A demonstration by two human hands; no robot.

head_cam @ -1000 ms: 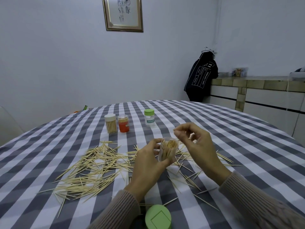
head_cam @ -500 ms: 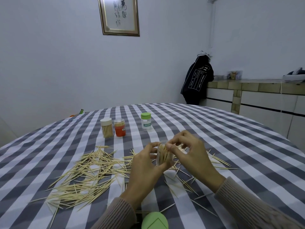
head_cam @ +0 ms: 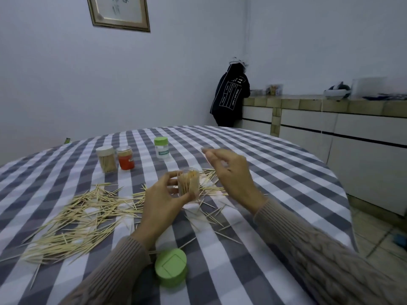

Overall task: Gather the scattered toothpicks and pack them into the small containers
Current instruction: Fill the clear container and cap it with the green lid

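My left hand [head_cam: 160, 203] grips a small clear container [head_cam: 188, 183] packed with upright toothpicks, held just above the checked tablecloth [head_cam: 279, 172]. My right hand [head_cam: 230, 170] hovers to the right of the container and slightly above it, fingers loosely bent; it is blurred and no toothpick shows in it. Loose toothpicks [head_cam: 83, 214] lie scattered in a wide heap to the left, with more toothpicks [head_cam: 211, 188] behind and under my hands. A green lid [head_cam: 171, 268] lies on the cloth near my left sleeve.
Three small containers stand at the back: a white-lidded jar [head_cam: 106, 159] of toothpicks, an orange jar [head_cam: 125, 158] and a green-capped bottle [head_cam: 161, 148]. The table edge curves down on the right. A tiled counter [head_cam: 330, 105] and a hanging dark jacket [head_cam: 231, 97] are beyond.
My right hand has lifted up and to the right, away from the container's mouth where it was half a second ago. My left hand still holds the container. The view has shifted right.
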